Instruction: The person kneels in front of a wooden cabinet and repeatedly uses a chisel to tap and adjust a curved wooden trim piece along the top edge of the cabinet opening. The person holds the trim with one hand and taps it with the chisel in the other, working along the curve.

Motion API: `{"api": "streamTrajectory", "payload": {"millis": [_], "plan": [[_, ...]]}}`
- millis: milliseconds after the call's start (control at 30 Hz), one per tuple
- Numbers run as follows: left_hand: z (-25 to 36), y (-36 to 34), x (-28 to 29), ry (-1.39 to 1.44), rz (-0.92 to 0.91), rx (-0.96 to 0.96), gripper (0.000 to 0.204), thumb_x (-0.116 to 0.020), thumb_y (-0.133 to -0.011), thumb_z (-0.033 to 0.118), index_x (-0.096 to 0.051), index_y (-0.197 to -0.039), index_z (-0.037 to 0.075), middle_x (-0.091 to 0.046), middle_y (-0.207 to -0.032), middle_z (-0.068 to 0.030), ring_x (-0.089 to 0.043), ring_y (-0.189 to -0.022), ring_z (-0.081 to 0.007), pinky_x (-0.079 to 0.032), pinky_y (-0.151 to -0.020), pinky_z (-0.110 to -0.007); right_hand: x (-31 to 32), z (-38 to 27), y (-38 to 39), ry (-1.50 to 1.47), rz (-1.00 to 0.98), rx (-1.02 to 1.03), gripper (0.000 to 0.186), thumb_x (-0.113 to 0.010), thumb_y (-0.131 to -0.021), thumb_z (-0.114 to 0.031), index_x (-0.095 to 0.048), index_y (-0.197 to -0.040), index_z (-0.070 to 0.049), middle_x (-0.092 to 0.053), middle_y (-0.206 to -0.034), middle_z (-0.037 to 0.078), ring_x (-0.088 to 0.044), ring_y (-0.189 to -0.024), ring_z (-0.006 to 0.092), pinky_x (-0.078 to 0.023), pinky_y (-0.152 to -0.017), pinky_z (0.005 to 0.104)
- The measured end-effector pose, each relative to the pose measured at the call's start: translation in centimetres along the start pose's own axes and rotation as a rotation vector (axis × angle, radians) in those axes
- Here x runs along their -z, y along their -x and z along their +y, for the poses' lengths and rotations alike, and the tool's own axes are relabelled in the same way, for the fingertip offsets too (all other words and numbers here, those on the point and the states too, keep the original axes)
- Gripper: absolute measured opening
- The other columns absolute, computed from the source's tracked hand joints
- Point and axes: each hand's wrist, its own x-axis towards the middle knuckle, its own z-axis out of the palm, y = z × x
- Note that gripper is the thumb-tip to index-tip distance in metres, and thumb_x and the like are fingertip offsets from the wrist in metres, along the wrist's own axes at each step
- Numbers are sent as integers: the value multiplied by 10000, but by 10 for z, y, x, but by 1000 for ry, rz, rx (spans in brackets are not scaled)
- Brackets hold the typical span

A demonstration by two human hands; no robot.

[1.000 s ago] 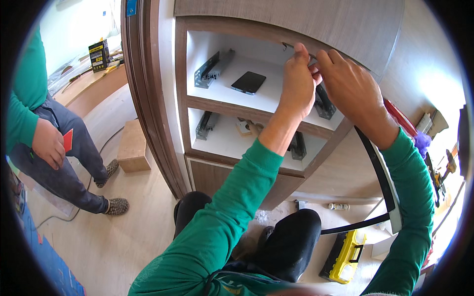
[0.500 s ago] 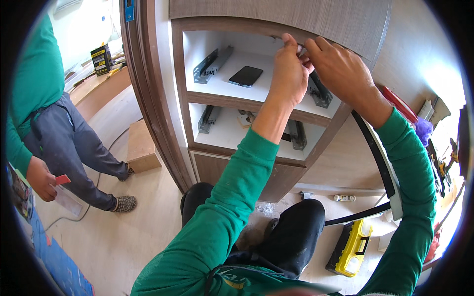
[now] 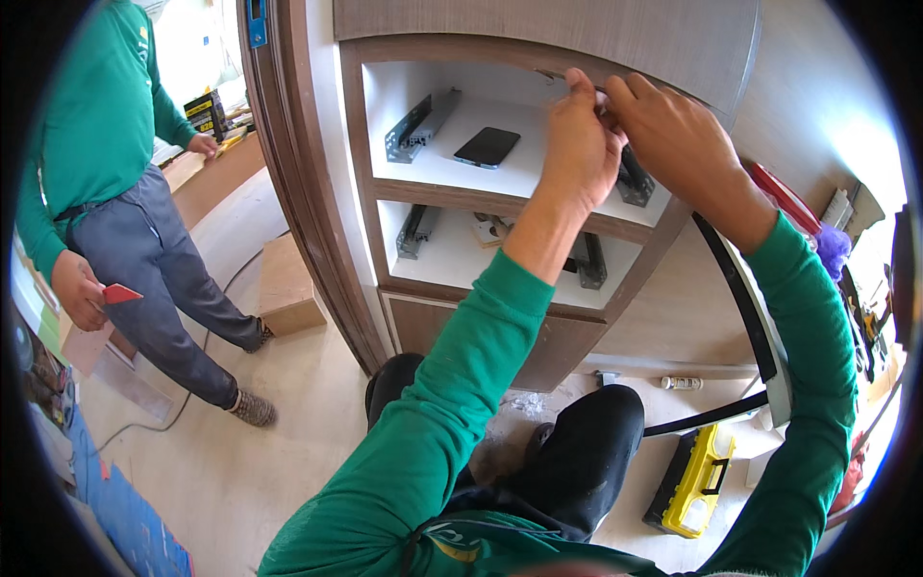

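My left hand [image 3: 581,144] and my right hand [image 3: 676,133] meet at the upper right of a cabinet's top opening, just under its wooden front rail [image 3: 481,50]. Their fingers are closed and pressed together; whatever they pinch is hidden behind them. Inside the upper compartment a dark smartphone [image 3: 487,146] lies flat on the white shelf. A metal drawer slide [image 3: 423,127] is fixed on the left wall, with another drawer slide [image 3: 635,179] on the right, partly behind my hands. In the lower compartment are further drawer slides [image 3: 414,233] and a small pale piece [image 3: 487,229].
At left a co-worker [image 3: 115,192] in green stands holding a red flat piece [image 3: 122,293]. A wooden box [image 3: 290,288] sits by the door frame [image 3: 298,183]. A yellow and black toolbox [image 3: 694,481] and a tube [image 3: 681,383] lie on the floor at right.
My hands stay together at the rail, their fingers shifted slightly. The co-worker has turned and stretched a hand toward the wooden ledge behind. My view has shifted a little.
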Motion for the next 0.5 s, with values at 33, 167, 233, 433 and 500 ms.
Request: {"api": "streamTrajectory", "payload": {"millis": [33,167,233,433,500], "plan": [[0,2,-2,2,9,0,395,-548,-1152,477,-617,-1026,110,-600,-950,15,-588,-864,-111,-478,-682,-269,2,0,1,-4,1,-4,276,-736,-948,-142,-566,-1150,-62,-704,-962,87,-800,-822,266,-660,-671,344],[5,6,-9,17,54,-12,414,-544,-1150,494,-621,-1066,96,-598,-971,24,-564,-862,-87,-489,-721,-238,5,-4,-6,-13,-21,-2,298,-743,-951,-139,-573,-1182,-60,-710,-982,103,-804,-833,277,-671,-686,352],[8,8,-11,19,96,-3,411,-539,-1153,488,-620,-1084,90,-599,-983,23,-560,-866,-81,-499,-749,-228,6,-6,-10,7,-25,4,299,-739,-961,-141,-576,-1198,-58,-718,-995,112,-807,-847,287,-677,-697,359],[10,7,-10,9,93,-50,387,-501,-1177,445,-609,-1136,75,-617,-1052,-2,-578,-924,-77,-520,-806,-227,3,-10,-9,24,-19,-3,277,-725,-981,-152,-581,-1194,-49,-731,-1024,123,-812,-868,298,-685,-716,371],[8,3,-10,-6,165,-46,378,-492,-1184,430,-608,-1144,73,-622,-1060,1,-577,-925,-72,-519,-808,-226,0,-9,-12,6,-49,-13,266,-718,-986,-163,-583,-1185,-50,-731,-1036,122,-811,-864,297,-683,-716,368]]}}
